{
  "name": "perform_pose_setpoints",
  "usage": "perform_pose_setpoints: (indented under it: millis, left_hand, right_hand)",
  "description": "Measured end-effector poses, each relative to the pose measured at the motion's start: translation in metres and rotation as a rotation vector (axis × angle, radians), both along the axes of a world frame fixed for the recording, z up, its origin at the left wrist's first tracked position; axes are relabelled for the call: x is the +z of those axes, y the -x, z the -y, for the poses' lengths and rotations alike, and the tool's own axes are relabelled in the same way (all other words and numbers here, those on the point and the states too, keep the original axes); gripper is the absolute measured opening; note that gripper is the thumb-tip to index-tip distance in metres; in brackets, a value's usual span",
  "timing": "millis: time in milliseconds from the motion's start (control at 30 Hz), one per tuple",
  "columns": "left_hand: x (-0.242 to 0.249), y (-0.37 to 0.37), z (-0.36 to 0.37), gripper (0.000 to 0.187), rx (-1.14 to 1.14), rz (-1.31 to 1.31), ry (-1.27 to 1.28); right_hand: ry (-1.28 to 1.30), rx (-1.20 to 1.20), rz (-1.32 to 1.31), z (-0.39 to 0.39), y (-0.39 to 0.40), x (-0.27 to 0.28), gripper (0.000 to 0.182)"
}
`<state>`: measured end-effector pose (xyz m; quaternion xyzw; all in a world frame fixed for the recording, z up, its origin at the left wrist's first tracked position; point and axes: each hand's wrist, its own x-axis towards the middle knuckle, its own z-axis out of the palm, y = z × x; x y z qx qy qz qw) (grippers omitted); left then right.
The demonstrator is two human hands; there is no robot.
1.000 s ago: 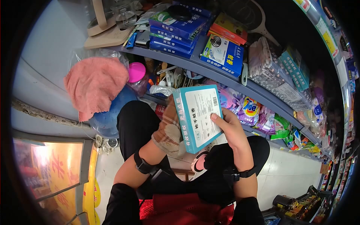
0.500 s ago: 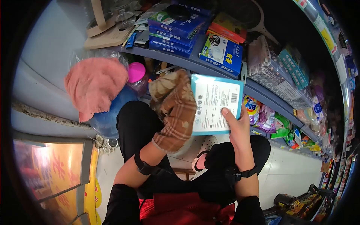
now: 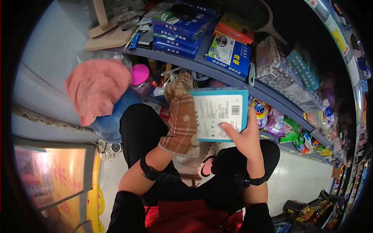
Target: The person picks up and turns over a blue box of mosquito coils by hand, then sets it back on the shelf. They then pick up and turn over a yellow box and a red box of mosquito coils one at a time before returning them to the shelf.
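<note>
My right hand [image 3: 248, 140] grips a flat teal-edged mosquito coil box [image 3: 214, 116], its thumb lying on the printed white face with the barcode. A brown plaid cloth [image 3: 182, 124] covers my left hand up to the wrist, hiding the fingers. The cloth is against the box's left side. The box is tilted, so its far teal edge also shows. Beyond it, blue mosquito coil boxes [image 3: 176, 39] are stacked on the shelf, and another blue box [image 3: 229, 56] with a coil picture lies near the shelf edge.
A grey shelf [image 3: 194, 65] runs across in front of me. At left, a pink towel [image 3: 99, 87] lies over a blue container [image 3: 110, 126], beside a pink-lidded jar [image 3: 140, 74]. Detergent bags [image 3: 276, 121] fill the lower shelf at right. My knees are close below the box.
The box has moved slightly left and tipped, bringing its far edge into view. My right thumb has shifted left and down. The cloth-covered hand has slid a little along the box's left side.
</note>
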<state>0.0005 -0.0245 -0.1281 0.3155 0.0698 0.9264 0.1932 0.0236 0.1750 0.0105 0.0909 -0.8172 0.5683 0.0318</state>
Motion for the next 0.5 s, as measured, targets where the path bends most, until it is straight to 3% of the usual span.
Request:
perform_pose_setpoints:
  millis: [100, 200, 233, 300, 333, 400, 433, 500]
  left_hand:
    - [-0.002, -0.016, 0.007, 0.056, 0.379, 0.088, 0.473]
    - [0.005, -0.016, 0.011, 0.059, 0.734, -0.017, 1.026]
    - [-0.025, -0.008, 0.009, 0.058, 0.891, -0.092, 1.219]
    - [-0.038, -0.002, 0.011, 0.056, 0.981, -0.139, 1.448]
    - [-0.03, 0.0, 0.013, 0.056, 0.913, -0.107, 1.482]
    - [-0.026, 0.001, 0.02, 0.051, 0.686, -0.037, 1.26]
    - [-0.027, 0.001, 0.026, 0.047, 0.53, 0.001, 1.007]
    - [-0.037, 0.0, 0.017, 0.044, 0.415, 0.024, 0.763]
  right_hand:
    - [-0.118, 0.04, -0.091, 0.007, -0.006, -0.009, 0.043]
    - [0.048, -0.051, -0.028, 0.016, -0.009, -0.012, 0.041]
    - [0.094, -0.076, -0.017, 0.017, -0.009, -0.013, 0.041]
    - [0.238, -0.084, 0.034, 0.015, -0.005, -0.012, 0.039]
    - [0.307, -0.09, 0.057, 0.014, -0.004, -0.011, 0.038]
    - [0.387, -0.089, 0.103, 0.006, -0.002, -0.015, 0.039]
    - [0.427, -0.087, 0.126, 0.004, 0.0, -0.016, 0.039]
    - [0.528, -0.124, 0.149, 0.005, 0.0, -0.016, 0.041]
